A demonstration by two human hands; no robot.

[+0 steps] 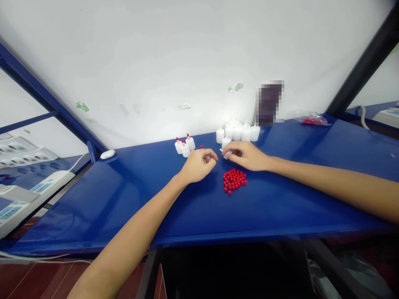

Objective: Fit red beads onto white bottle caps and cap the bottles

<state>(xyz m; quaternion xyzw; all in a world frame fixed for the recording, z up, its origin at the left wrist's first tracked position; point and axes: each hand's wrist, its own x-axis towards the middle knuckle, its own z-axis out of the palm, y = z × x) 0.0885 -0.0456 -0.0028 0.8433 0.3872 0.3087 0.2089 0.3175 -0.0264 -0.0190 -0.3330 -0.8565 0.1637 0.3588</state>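
Observation:
Near the middle of the blue table, my left hand (199, 165) has its fingers curled; whatever they hold, if anything, is hidden. A red cap (201, 147) shows just behind it, its bottle covered by the hand. My right hand (247, 155) is closed around a small white dropper bottle (228, 156), tilted with its bare nozzle pointing left. Loose red caps (234, 179) lie in a pile in front of and between the hands. Several white bottles (237, 132) stand grouped behind my right hand. Three red-capped bottles (185, 148) stand upright beyond my left hand.
A white oval case (107, 154) lies at the table's far left corner. A clear plastic bag (313, 119) with something red inside sits at the back right. A blurred dark rectangle (268, 104) is by the wall. White power strips (40, 187) lie along the left side.

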